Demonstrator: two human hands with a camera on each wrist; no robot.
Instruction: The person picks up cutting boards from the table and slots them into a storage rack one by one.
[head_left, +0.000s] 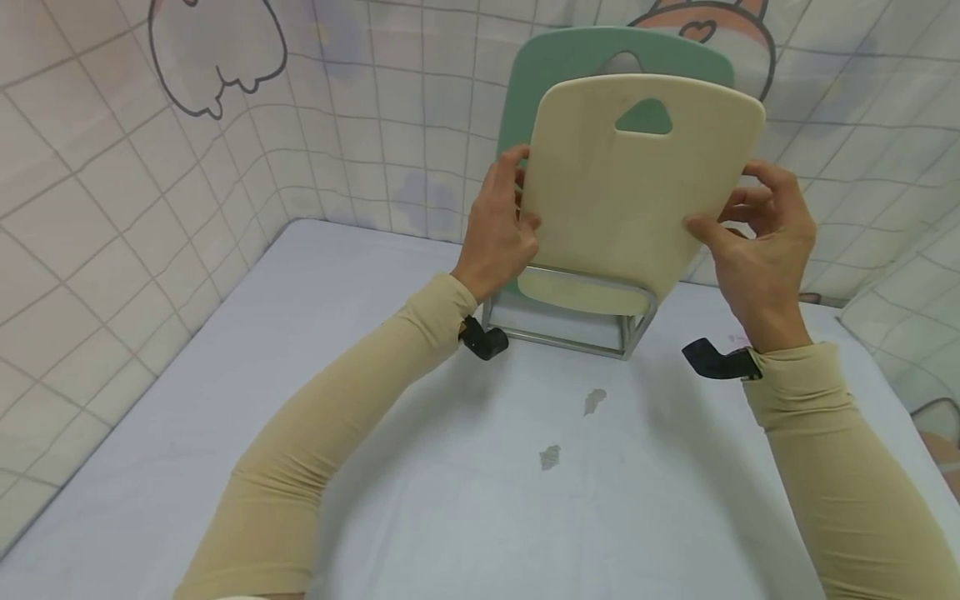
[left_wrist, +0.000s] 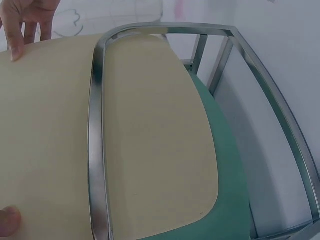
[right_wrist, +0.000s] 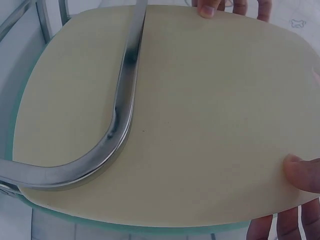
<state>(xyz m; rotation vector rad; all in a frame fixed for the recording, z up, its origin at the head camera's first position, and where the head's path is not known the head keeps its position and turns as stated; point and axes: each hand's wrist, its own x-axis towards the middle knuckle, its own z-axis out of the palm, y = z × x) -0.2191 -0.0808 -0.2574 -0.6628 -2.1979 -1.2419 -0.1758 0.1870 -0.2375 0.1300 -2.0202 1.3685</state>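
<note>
A: The tabletop (head_left: 420,467) carries a metal rack (head_left: 570,321) set near the tiled wall (head_left: 112,208). A green board (head_left: 570,62) stands upright at the back of it, and the person has a cream board (head_left: 622,192) in front of that one, with its lower edge down inside the rack's front loop.

B: Is the cream board seated, or in the air?

A: Hard to tell. The bottom edge is behind the front bar, but the head view does not show whether it rests on the rack's base. The board tilts a little to the person's right.

B: And the grip?

A: The left hand (head_left: 498,229) clasps the left edge, thumb on the face and fingers behind. The right hand (head_left: 757,242) pinches the right edge the same way.

B: So what would doing this well look like?

A: Probably keeping both edges level so the board stays square to the loop, and holding its face just clear of the green board so the two don't scrape. The bar (right_wrist: 122,115) crosses close over the cream face in the wrist views, so there's little room to lean it forward.

B: What could go wrong?

A: A push against the light rack might make it slide.
</note>
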